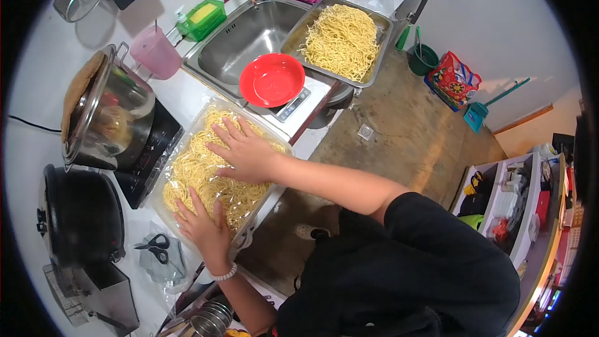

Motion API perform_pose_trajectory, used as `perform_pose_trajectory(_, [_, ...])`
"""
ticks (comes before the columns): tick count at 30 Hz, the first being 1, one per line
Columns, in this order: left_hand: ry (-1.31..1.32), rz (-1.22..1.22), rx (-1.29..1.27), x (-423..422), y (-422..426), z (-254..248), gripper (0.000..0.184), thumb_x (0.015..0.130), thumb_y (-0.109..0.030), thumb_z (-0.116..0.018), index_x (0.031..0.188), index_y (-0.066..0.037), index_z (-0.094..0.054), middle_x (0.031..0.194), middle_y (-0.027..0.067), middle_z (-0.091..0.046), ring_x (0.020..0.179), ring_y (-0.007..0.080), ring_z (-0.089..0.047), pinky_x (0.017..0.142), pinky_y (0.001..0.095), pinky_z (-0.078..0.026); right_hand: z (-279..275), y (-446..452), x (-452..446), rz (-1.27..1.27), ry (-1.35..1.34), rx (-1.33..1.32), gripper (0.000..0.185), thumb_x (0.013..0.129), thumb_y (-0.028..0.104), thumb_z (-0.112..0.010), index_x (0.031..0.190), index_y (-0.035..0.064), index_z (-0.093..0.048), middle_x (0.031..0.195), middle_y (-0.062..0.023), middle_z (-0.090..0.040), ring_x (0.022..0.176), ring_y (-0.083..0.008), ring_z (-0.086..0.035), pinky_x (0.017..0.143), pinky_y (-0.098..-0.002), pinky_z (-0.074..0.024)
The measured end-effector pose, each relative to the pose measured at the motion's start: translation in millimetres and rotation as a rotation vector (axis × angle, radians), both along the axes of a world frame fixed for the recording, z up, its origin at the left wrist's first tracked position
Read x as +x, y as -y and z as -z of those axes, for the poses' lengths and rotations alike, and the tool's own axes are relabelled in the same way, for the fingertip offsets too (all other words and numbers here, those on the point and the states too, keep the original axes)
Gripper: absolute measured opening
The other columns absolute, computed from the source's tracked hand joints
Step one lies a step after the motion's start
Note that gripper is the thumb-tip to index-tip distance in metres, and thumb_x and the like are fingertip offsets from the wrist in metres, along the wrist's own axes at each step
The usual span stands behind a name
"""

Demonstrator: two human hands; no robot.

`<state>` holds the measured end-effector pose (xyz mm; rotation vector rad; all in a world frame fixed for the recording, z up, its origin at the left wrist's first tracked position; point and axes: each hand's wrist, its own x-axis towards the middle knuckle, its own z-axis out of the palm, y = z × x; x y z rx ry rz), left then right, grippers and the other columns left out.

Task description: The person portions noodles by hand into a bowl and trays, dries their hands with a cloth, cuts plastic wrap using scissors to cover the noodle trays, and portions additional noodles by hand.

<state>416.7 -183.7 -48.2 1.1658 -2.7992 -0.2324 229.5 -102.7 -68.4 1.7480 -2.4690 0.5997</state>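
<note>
Spread flat and gripping nothing, the right hand and left hand rest on film over noodles in a tub beside the cooker. Hard pressing could mash noodles or split the film; shoving could slide the tub into the cooker.

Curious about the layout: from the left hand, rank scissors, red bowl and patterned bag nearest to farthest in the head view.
1. Scissors, near the left hand.
2. Red bowl, by the sink.
3. Patterned bag, on the floor.
</note>
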Motion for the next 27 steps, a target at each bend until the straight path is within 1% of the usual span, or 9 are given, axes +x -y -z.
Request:
perform_pose_trajectory(2, [-0.006,0.010,-0.014,2,2,1,0.066,0.093,-0.053,-0.041,0.147,-0.018,-0.026,0.149,0.0244,-0.020,0.135,0.0504,-0.016,0.108,0.0596,-0.014,-8,-6,-1,-0.052,0.104,-0.194,0.059,0.093,0.046,-0.045,0.138,0.0088,-0.039,0.144,-0.0227,-0.030,0.137,-0.0415,-0.021,0.111,-0.0531,-0.0155])
perform_pose_trajectory(7, [-0.361,-0.012,-0.047,-12,-6,-41,0.055,0.092,-0.032,-0.053,0.140,-0.010,-0.038,0.144,0.0237,-0.031,0.133,0.0405,-0.028,0.107,0.0482,-0.024,-43,-62,-30,-0.165,0.218,-0.633,0.043,0.089,0.033,-0.057,0.119,0.0031,-0.052,0.126,-0.0218,-0.046,0.124,-0.0435,-0.038,0.108,-0.0538,-0.0233])
perform_pose_trajectory(9, [-0.551,-0.065,-0.145,-44,-35,-79,0.042,0.087,-0.014,-0.060,0.128,-0.004,-0.051,0.134,0.0206,-0.043,0.124,0.0335,-0.042,0.104,0.0417,-0.031,-42,-100,-60,-0.126,0.245,-0.625,0.038,0.086,0.026,-0.059,0.117,0.0036,-0.053,0.121,-0.0200,-0.048,0.120,-0.0416,-0.042,0.106,-0.0512,-0.0274])
perform_pose_trajectory(12, [-0.695,0.033,-0.113,-114,-91,-113,0.036,0.085,-0.010,-0.062,0.119,-0.002,-0.056,0.123,0.0174,-0.052,0.115,0.0323,-0.049,0.100,0.0400,-0.035,-31,-164,-118,-0.063,0.330,-0.704,0.030,0.083,0.015,-0.061,0.111,0.0036,-0.057,0.113,-0.0159,-0.051,0.111,-0.0361,-0.048,0.099,-0.0444,-0.0362])
perform_pose_trajectory(15, [-0.761,0.180,0.000,-213,-152,-111,0.033,0.080,-0.004,-0.064,0.112,-0.002,-0.060,0.112,0.0148,-0.058,0.107,0.0293,-0.054,0.095,0.0375,-0.040,-18,-234,-172,0.104,0.408,-0.603,0.022,0.085,0.011,-0.059,0.105,0.0018,-0.060,0.109,-0.0143,-0.053,0.106,-0.0332,-0.049,0.093,-0.0413,-0.0397])
perform_pose_trajectory(17, [-0.738,0.477,0.024,-286,-177,-95,0.034,0.079,-0.003,-0.066,0.112,-0.007,-0.061,0.108,0.0117,-0.061,0.099,0.0248,-0.058,0.084,0.0344,-0.046,-12,-279,-201,0.153,0.404,-0.569,0.020,0.086,0.011,-0.057,0.103,0.0012,-0.060,0.107,-0.0140,-0.054,0.104,-0.0323,-0.050,0.091,-0.0405,-0.0400])
perform_pose_trajectory(19, [-0.807,0.641,0.140,-359,-205,-79,0.033,0.071,0.006,-0.066,0.102,-0.006,-0.063,0.098,0.0124,-0.061,0.094,0.0289,-0.060,0.081,0.0347,-0.047,-10,-312,-225,0.206,0.403,-0.548,0.019,0.087,0.010,-0.056,0.102,0.0009,-0.061,0.106,-0.0141,-0.055,0.103,-0.0318,-0.050,0.090,-0.0396,-0.0403])
perform_pose_trajectory(21, [-0.731,0.808,0.123,-424,-218,-55,0.032,0.073,0.005,-0.057,0.102,-0.007,-0.061,0.104,0.0148,-0.057,0.092,0.0342,-0.056,0.081,0.0414,-0.047,-9,-338,-244,0.254,0.404,-0.528,0.018,0.088,0.011,-0.056,0.102,0.0008,-0.061,0.106,-0.0145,-0.056,0.103,-0.0318,-0.051,0.090,-0.0385,-0.0405])
perform_pose_trajectory(27, [-0.286,0.698,-0.042,-529,-217,-9,0.042,0.066,0.005,-0.057,0.106,-0.009,-0.059,0.118,0.0183,-0.050,0.095,0.0393,-0.055,0.086,0.0432,-0.047,2,-382,-288,0.357,0.400,-0.591,0.016,0.089,0.011,-0.054,0.099,0.0017,-0.063,0.104,-0.0146,-0.059,0.099,-0.0312,-0.053,0.089,-0.0376,-0.0413])
